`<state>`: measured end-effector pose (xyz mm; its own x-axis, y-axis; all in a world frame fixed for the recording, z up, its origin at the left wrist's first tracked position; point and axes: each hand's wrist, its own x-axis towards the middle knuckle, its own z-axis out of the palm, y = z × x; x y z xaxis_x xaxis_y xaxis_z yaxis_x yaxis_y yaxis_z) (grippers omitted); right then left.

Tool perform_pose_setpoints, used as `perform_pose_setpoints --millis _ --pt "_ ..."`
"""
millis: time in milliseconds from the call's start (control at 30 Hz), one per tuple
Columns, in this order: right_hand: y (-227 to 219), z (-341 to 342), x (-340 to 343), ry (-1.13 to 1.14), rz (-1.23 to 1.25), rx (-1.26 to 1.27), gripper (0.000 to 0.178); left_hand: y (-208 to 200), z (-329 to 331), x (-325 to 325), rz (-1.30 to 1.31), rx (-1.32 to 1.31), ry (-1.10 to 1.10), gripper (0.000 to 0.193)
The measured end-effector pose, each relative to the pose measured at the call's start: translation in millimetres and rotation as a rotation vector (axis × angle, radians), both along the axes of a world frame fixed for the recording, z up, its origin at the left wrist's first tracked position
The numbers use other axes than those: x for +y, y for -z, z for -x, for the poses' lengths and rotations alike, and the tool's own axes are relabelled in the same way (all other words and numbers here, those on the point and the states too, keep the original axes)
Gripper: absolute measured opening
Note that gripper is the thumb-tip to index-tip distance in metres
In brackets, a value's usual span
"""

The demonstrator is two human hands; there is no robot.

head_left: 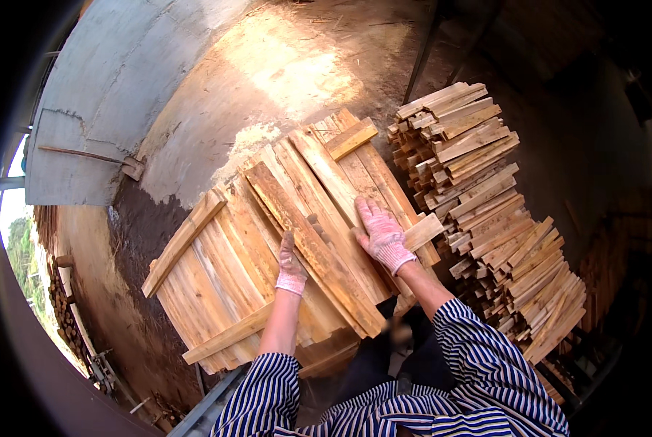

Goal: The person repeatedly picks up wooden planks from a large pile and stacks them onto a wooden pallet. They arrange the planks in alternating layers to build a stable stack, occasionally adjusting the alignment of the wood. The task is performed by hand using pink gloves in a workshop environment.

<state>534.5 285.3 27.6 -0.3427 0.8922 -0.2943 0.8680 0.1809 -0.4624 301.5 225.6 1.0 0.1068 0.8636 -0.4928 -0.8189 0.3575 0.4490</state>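
My left hand [291, 271], in a pale pink, dirt-stained glove, grips a long wooden plank [315, 247] with a rough brown face. Its thumb lies along the plank's left edge, and dark fingertips show at the far edge. My right hand [383, 234], gloved alike, rests open and flat on a paler board to the right. Under both hands spreads a raised layer of boards [231, 266] laid side by side. Crosswise battens lie on it: one at the left [187, 240], one at the near left [228, 333] and one at the far right [353, 138].
A tall stack of short sawn wood pieces [486, 197] stands close on the right. Beyond the boards are sawdust [249, 142] and a sunlit floor patch [304, 73]. A long-handled tool [131, 167] lies far left by a grey concrete slab [115, 87]. Metal posts [422, 62] rise behind.
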Motion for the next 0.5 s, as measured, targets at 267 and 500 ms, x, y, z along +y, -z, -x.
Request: perform_pose_setpoints --millis 267,500 --pt "-5 51 -10 0.087 0.206 -0.020 0.082 -32 14 -4 0.146 0.172 -0.061 0.094" --pt "-37 31 -49 -0.009 -0.053 0.386 0.093 -70 -54 10 0.271 0.592 -0.350 0.093"
